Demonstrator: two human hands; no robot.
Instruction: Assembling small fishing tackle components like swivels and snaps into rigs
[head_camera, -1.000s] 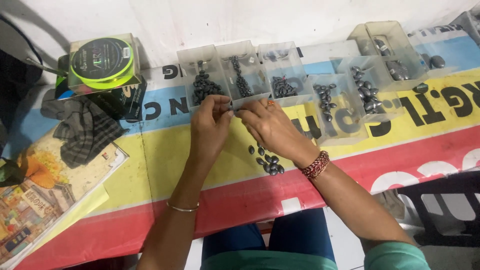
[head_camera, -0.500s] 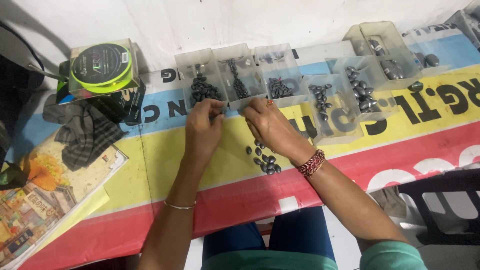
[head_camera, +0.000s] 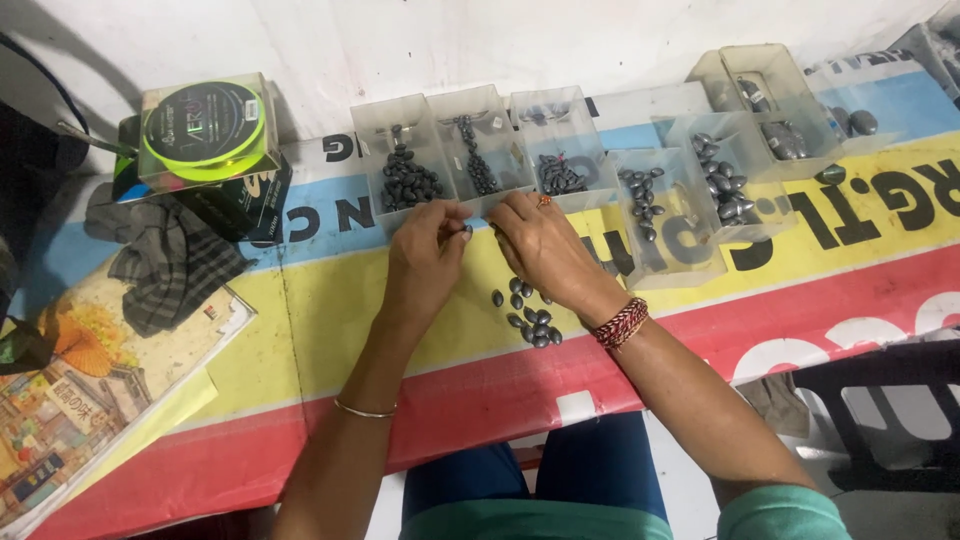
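Both hands meet at centre frame over the banner-covered worktop (head_camera: 300, 330). The left hand (head_camera: 425, 262) has its grip pinched on a small dark lead sinker (head_camera: 467, 232); the right hand (head_camera: 540, 245) has fingertips drawn together beside it, contents not discernible. A loose pile of sinkers (head_camera: 528, 318) lies just below, within reach. Clear sorting boxes (head_camera: 440, 150) line the upper centre, separating sizes. A line spool (head_camera: 203, 125) sits upper left.

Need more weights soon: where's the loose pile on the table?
Head view: the loose pile lies on the yellow stripe, below the right hand.
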